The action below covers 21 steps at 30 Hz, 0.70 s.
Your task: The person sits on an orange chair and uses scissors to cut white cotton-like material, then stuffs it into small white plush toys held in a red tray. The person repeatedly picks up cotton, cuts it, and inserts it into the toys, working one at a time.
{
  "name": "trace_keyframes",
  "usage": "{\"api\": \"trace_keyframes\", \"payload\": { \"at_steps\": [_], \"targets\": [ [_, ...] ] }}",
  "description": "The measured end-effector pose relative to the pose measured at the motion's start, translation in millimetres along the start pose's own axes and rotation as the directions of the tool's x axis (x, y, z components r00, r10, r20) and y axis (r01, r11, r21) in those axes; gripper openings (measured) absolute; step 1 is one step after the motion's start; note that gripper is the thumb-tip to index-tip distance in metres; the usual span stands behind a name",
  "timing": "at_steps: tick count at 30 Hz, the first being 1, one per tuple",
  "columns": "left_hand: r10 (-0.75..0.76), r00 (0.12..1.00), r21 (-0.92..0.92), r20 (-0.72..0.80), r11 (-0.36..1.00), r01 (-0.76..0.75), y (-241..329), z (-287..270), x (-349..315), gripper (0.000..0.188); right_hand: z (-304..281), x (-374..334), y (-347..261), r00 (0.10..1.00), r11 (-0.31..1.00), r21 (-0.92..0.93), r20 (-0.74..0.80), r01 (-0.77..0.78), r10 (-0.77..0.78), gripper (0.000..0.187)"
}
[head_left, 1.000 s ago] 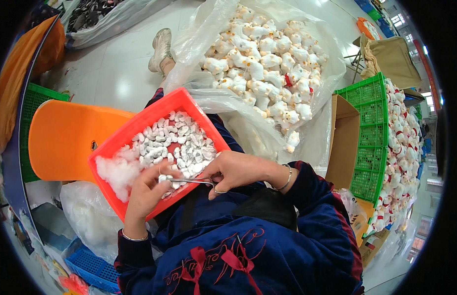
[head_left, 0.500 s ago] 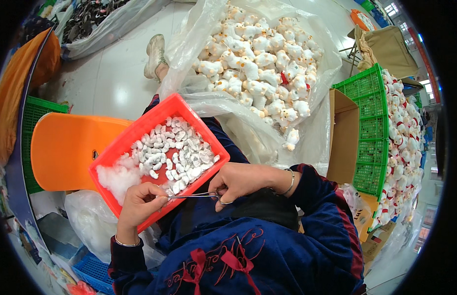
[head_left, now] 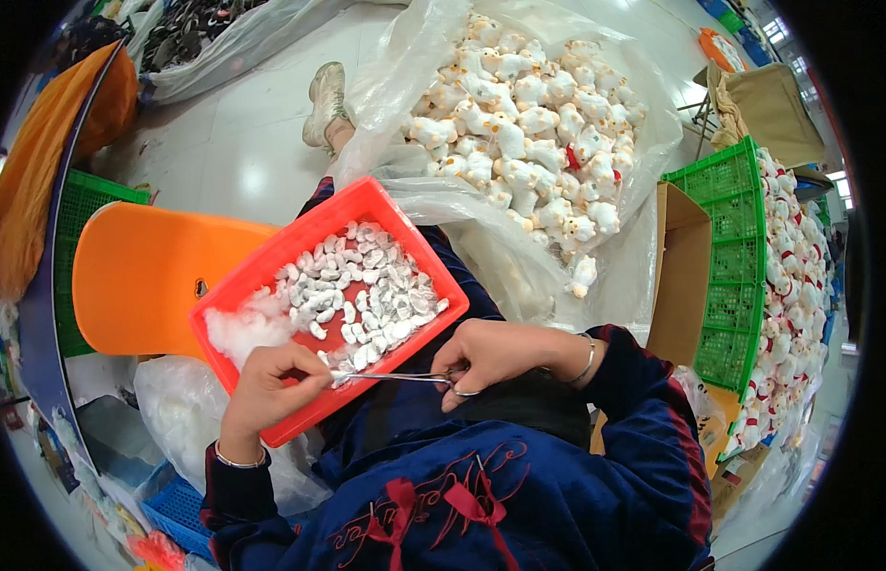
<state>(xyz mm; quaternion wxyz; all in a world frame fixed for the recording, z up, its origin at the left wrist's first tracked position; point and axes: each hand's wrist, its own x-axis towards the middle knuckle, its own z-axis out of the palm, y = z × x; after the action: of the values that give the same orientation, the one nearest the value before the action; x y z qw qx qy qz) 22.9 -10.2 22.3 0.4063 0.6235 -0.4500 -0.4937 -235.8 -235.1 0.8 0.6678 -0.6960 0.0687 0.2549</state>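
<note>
In my right hand [head_left: 505, 354] are long metal forceps [head_left: 400, 377], with fingers curled at the ring handles. They lie level and point left toward my left hand [head_left: 276, 385]. Its thumb and fingertips pinch a small white piece [head_left: 339, 376] at the forceps' tip; how far the tip reaches into it is too small to tell. Both hands are over the near edge of a red plastic tray [head_left: 419, 242] across my lap. The tray contains many small white and silvery-grey stuffed pieces [head_left: 386, 303]. A tuft of white fibre stuffing [head_left: 245, 329] fills its left corner.
Beyond the tray, a clear plastic sheet [head_left: 386, 114] holds a heap of white plush toys [head_left: 528, 133]. An orange stool [head_left: 143, 276] stands at left. To the right are a cardboard box [head_left: 679, 285], green crates [head_left: 733, 266] and more plush toys [head_left: 786, 276].
The whole view has shifted slightly, so everything appears a little farther right. More of the white piece shows at the forceps' tip; both hands keep nearly the same grip.
</note>
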Motion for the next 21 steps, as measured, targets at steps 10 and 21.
{"api": "trace_keyframes", "payload": {
  "at_steps": [10,21],
  "targets": [
    [-0.264,0.960,-0.292,-0.093,0.929,0.227,-10,25,18,0.016,-11,1,-13,0.990,0.993,-0.115,-0.141,-0.036,0.020,0.032],
    [-0.282,0.896,-0.718,-0.344,0.694,-0.057,-44,46,16,0.012,-4,13,-18,0.973,0.996,0.019,-0.211,-0.088,0.090,0.027]
  ]
}}
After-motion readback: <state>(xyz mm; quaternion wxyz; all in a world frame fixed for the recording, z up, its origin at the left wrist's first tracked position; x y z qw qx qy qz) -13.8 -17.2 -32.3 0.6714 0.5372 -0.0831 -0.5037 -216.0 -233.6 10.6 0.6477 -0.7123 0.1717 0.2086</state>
